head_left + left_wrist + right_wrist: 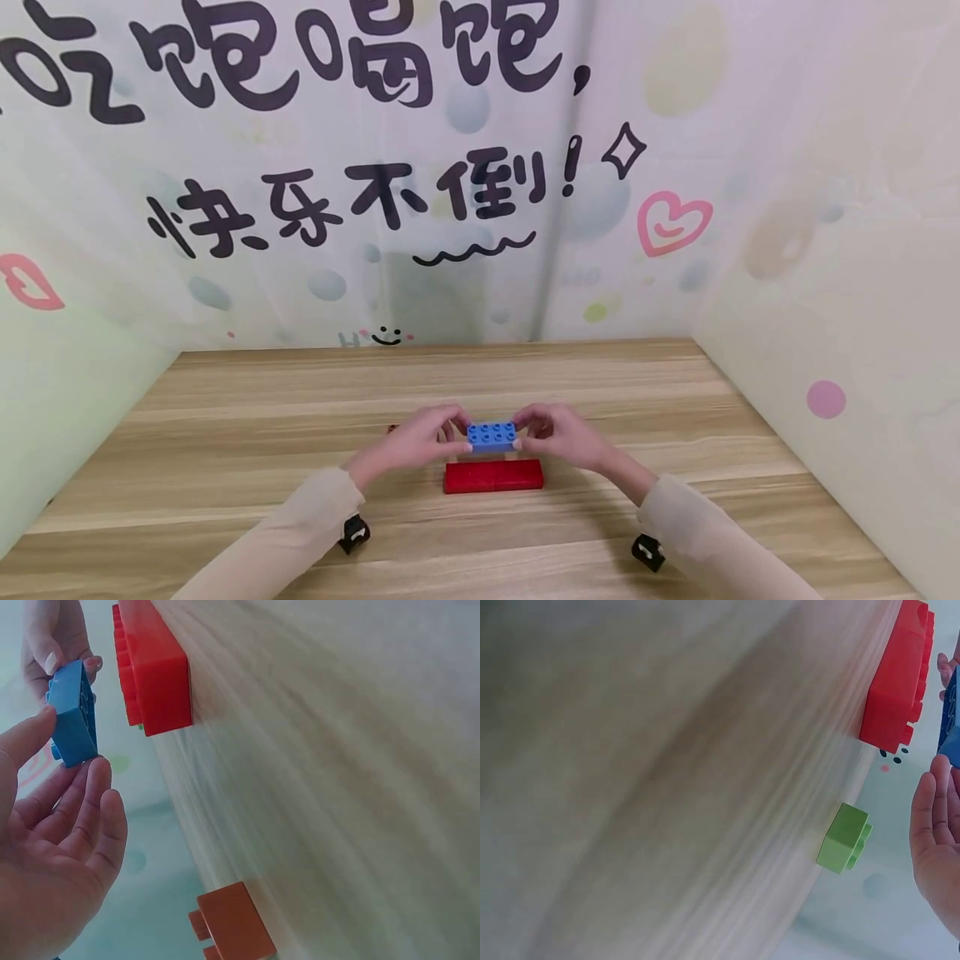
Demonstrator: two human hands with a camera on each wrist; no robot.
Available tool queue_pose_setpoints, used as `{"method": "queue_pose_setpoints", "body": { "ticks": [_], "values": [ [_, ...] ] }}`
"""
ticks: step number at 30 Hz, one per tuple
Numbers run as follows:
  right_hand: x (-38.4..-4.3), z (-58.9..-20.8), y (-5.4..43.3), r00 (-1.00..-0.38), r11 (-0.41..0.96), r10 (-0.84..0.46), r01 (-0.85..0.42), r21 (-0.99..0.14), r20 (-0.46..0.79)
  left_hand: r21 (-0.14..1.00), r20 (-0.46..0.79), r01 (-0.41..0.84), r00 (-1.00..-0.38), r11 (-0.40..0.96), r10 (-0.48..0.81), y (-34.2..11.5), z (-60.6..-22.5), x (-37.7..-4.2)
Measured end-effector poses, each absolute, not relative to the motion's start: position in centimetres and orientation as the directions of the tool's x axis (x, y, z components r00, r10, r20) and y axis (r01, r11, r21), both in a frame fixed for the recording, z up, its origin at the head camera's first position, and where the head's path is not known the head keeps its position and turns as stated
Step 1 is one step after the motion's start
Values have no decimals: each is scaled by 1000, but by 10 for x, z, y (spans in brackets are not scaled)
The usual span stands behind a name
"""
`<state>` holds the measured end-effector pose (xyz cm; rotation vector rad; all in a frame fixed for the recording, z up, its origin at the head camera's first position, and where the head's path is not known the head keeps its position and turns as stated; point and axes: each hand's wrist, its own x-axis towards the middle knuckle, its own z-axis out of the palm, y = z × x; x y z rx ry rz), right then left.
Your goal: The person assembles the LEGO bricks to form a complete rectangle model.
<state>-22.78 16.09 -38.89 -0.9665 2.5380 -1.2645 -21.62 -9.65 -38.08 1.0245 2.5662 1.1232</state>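
Above the table (480, 546), my left grip (423, 437) and right grip (564, 437) each pinch one short end of the same brick between thumb and fingers. Nearer me sits the long red block (492, 477). The blue brick (491, 437) I hold is raised just beyond it: likely light, stiff, slightly slick and hard to break. Those ends seem the best hold, since they leave its hollow underside and, smallest of all, its studs (497, 428) free.
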Motion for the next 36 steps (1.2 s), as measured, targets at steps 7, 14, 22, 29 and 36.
{"method": "queue_pose_setpoints", "body": {
  "ticks": [7,14,22,29,36],
  "values": [
    [-222,-388,163,-780,444,-614,-471,-762,124,686,130,545,-744,483,655,-96,-384,-211],
    [-217,-389,164,-778,471,-619,-478,-741,108,666,136,568,-730,484,669,-93,-386,-206],
    [-213,-390,164,-769,473,-633,-472,-744,85,661,119,567,-727,493,676,-92,-389,-200],
    [-214,-395,166,-741,445,-666,-488,-751,86,622,144,609,-707,492,693,-91,-393,-198],
    [-213,-394,165,-744,471,-665,-483,-738,63,590,146,626,-703,509,696,-92,-395,-199]
  ]
}}
